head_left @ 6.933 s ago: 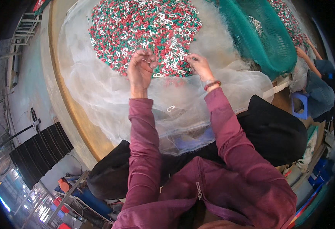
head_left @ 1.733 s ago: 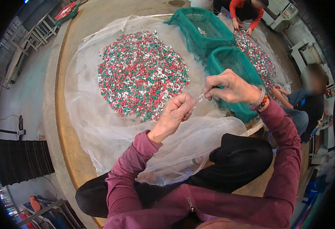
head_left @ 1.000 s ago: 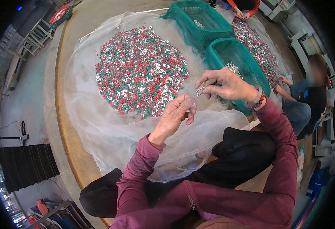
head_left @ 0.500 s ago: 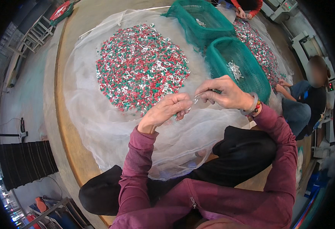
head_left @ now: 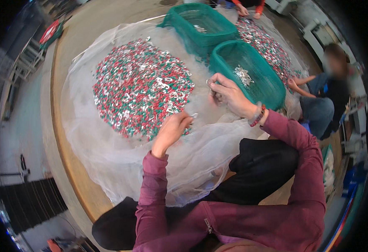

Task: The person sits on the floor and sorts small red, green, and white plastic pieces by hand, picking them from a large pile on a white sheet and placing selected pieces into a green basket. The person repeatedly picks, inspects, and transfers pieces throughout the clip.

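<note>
Head view looks down across the pile (head_left: 144,90), seemingly near.

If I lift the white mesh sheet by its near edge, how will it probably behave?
The sheet is probably floppy, as its near part lies in soft folds. It looks thin and see-through, so likely light itself, but the pile on it may slide.

An open lane of net (head_left: 108,145) runs between the pile (head_left: 140,90) and the two baskets. The right hand (head_left: 230,96) takes up the near end of that lane, just beside the near basket (head_left: 278,94). The left hand (head_left: 173,130) covers the pile's near right edge; a free gap separates the hands. The pile's left side is open. The far basket (head_left: 215,40) and near basket, both open-topped, stand between it and the second pile (head_left: 270,50).
</note>
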Action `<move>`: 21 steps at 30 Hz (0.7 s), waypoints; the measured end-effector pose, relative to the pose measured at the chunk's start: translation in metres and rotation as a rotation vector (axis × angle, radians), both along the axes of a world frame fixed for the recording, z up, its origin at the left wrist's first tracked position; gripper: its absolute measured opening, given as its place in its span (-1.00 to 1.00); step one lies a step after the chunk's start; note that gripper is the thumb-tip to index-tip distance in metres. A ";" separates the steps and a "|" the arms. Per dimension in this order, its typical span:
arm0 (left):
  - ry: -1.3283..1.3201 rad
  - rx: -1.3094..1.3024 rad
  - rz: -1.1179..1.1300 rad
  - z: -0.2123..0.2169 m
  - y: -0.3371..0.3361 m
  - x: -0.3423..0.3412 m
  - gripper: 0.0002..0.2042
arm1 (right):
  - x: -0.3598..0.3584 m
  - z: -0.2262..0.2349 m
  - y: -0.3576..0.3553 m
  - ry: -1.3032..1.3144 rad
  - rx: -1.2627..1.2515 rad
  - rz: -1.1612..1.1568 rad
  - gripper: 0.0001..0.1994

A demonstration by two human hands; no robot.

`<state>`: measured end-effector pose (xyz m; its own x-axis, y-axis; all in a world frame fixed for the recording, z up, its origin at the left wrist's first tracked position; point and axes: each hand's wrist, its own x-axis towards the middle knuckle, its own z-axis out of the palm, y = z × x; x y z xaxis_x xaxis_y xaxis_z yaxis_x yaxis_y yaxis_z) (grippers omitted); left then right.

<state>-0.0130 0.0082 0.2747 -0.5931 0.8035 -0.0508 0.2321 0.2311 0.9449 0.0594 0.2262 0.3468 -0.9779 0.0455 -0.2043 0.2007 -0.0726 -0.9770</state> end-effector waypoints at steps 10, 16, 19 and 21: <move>0.963 -0.599 0.039 0.072 0.077 0.046 -0.93 | 0.011 -0.073 0.034 -0.396 -0.921 -0.105 -0.81; 1.648 -0.281 -0.306 0.177 0.072 0.074 -0.76 | 0.023 -0.053 0.056 -0.357 -0.979 -0.195 -0.79; 1.453 -0.094 -0.758 0.184 0.073 0.077 -0.79 | 0.026 -0.066 0.075 -0.452 -0.824 -0.359 -0.84; 1.368 -0.047 -0.838 0.178 0.075 0.083 -0.80 | 0.029 -0.078 0.088 -0.386 -0.895 -0.292 -0.83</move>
<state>0.0696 0.0834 0.4530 0.3742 0.9229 0.0903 0.9267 -0.3686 -0.0732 0.0880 0.3142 0.2687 -0.8129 -0.0526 -0.5800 0.3486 -0.8418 -0.4122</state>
